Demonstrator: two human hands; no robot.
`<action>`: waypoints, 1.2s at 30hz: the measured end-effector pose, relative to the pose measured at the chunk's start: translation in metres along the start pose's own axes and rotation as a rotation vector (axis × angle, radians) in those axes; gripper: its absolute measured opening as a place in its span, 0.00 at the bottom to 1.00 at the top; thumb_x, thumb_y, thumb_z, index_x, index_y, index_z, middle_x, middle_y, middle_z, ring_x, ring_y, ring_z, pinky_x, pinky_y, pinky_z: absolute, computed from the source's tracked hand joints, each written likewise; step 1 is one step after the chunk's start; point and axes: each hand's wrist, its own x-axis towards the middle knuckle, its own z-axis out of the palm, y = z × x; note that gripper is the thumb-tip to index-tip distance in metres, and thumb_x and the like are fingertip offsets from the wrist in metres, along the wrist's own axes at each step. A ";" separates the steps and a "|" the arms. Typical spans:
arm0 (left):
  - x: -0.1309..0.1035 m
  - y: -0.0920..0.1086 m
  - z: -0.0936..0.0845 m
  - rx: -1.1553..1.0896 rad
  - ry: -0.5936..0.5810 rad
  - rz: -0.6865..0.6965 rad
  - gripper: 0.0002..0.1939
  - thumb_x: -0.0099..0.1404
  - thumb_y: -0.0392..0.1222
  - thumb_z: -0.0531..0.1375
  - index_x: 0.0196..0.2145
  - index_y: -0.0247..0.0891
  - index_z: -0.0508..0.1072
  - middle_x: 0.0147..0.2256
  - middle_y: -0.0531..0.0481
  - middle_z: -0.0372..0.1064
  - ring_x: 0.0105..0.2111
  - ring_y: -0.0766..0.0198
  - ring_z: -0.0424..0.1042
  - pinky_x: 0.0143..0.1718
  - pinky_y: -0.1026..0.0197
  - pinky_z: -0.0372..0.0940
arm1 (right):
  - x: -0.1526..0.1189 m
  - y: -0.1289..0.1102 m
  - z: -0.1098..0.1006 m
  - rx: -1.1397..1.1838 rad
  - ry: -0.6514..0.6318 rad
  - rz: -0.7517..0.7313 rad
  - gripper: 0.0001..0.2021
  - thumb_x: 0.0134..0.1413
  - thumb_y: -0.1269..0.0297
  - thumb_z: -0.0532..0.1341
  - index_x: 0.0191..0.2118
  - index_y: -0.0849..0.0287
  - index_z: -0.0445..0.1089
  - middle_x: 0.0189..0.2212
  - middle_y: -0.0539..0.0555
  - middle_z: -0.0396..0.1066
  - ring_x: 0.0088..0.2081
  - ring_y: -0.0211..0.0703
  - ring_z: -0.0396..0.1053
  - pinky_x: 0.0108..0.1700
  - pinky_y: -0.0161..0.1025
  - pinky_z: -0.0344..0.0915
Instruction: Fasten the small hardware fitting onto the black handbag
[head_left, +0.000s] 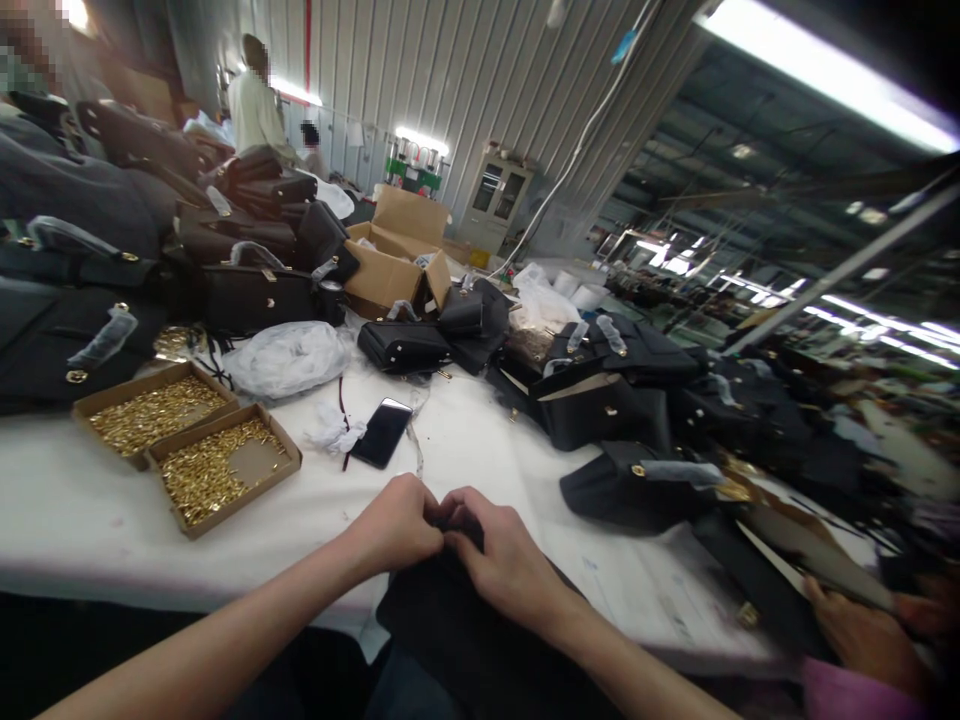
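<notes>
Two hands, the left (405, 516) and the right (501, 556), met over the near edge of the counter (480, 430), fingers (466, 497) of both pinching the top of a black piece (469, 640), which extended toward six o'clock. From them, a phone (384, 432) lay at eleven o'clock, a tray (255, 458) of gold pieces (199, 480) at ten, and a bag (622, 508) at three.

Plain black piece (450, 620) at six o'clock; white worktop (480, 420); gold parts (202, 480), brown boxes (246, 501) at eight o'clock; pink sleeve (855, 692), four o'clock.
</notes>
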 end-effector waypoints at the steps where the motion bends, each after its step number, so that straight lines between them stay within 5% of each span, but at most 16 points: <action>1: -0.001 0.001 0.000 0.024 0.004 0.010 0.09 0.47 0.37 0.60 0.16 0.38 0.63 0.19 0.58 0.44 0.25 0.67 0.52 0.26 0.57 0.40 | 0.000 0.000 0.000 0.004 0.001 0.003 0.16 0.62 0.76 0.62 0.50 0.50 0.75 0.40 0.48 0.81 0.42 0.47 0.78 0.45 0.39 0.68; 14: -0.008 0.004 0.008 0.202 0.134 0.064 0.06 0.49 0.34 0.60 0.17 0.39 0.67 0.18 0.57 0.48 0.23 0.66 0.56 0.25 0.57 0.46 | -0.010 0.010 -0.004 0.151 -0.014 0.084 0.17 0.60 0.74 0.64 0.53 0.51 0.73 0.48 0.51 0.82 0.50 0.50 0.80 0.54 0.44 0.72; 21: -0.004 0.004 0.006 0.245 0.141 0.075 0.04 0.50 0.35 0.61 0.20 0.38 0.75 0.18 0.53 0.59 0.25 0.61 0.66 0.26 0.59 0.51 | -0.008 0.016 0.002 0.075 0.095 0.100 0.16 0.57 0.71 0.66 0.52 0.53 0.74 0.43 0.53 0.82 0.46 0.51 0.80 0.50 0.45 0.74; 25: -0.009 0.006 0.005 0.288 0.164 0.064 0.14 0.50 0.35 0.63 0.35 0.41 0.85 0.26 0.48 0.76 0.29 0.57 0.73 0.28 0.59 0.53 | -0.004 0.009 -0.001 0.079 0.051 0.054 0.19 0.55 0.73 0.64 0.53 0.52 0.73 0.40 0.51 0.82 0.43 0.49 0.80 0.48 0.43 0.73; 28: -0.016 0.009 0.000 0.317 0.154 0.110 0.26 0.53 0.35 0.63 0.49 0.48 0.85 0.30 0.50 0.80 0.32 0.55 0.76 0.32 0.59 0.55 | -0.003 0.010 -0.005 0.135 0.033 0.051 0.23 0.53 0.74 0.65 0.54 0.51 0.69 0.38 0.48 0.82 0.40 0.47 0.79 0.46 0.42 0.71; 33: -0.019 0.015 -0.011 0.422 -0.033 0.218 0.04 0.56 0.39 0.64 0.25 0.42 0.79 0.21 0.51 0.69 0.23 0.62 0.64 0.26 0.58 0.49 | -0.001 0.022 -0.013 0.388 -0.142 0.123 0.24 0.52 0.72 0.69 0.54 0.52 0.65 0.37 0.48 0.81 0.39 0.46 0.77 0.40 0.38 0.68; 36: -0.013 0.021 -0.017 0.505 -0.015 0.216 0.10 0.57 0.40 0.64 0.20 0.40 0.72 0.19 0.50 0.65 0.22 0.63 0.60 0.26 0.57 0.47 | 0.013 0.018 -0.026 0.325 -0.152 0.092 0.23 0.50 0.73 0.70 0.50 0.52 0.65 0.36 0.48 0.80 0.37 0.45 0.77 0.38 0.37 0.66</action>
